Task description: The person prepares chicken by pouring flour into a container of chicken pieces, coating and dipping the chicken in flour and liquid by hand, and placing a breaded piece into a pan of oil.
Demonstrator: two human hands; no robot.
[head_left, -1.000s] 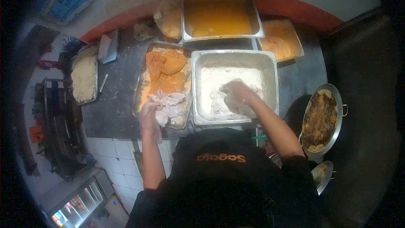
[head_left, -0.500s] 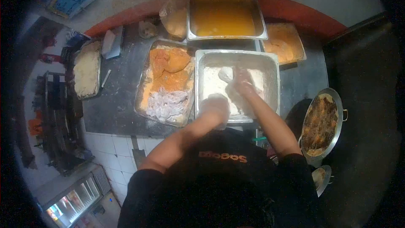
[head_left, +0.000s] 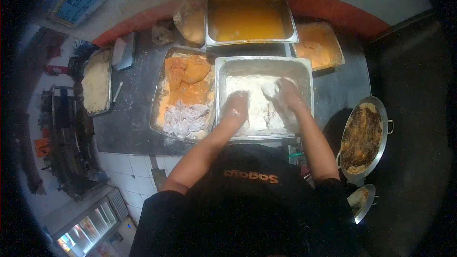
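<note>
A deep steel pan [head_left: 264, 136] of white flour [head_left: 257, 109] stands in front of me. My left hand [head_left: 237, 103] is in its left side, flour-dusted and cupped, the fingertips sunk in the flour. Toward the back right of the pan, my right hand [head_left: 288, 96] bends down into the flour with its fingers apart. Beside its fingers is a floury lump [head_left: 270, 88], whose kind I cannot make out. Left of the pan, a shallow tray [head_left: 155, 109] bears floured pieces [head_left: 184, 118] that look like raw chicken, with orange-coated pieces [head_left: 195, 72] behind them.
Behind the pan stands a steel container of orange liquid [head_left: 250, 19]. An orange-filled tray [head_left: 318, 47] is at the back right, a pale-crumbed tray [head_left: 96, 83] at the far left. Right of the counter, a wide handled pan [head_left: 364, 138] holds something dark and bubbling.
My hands have moved apart. The left has gone up slightly at the left side of the pan, and the right has shifted right, away from the rounded white lump.
</note>
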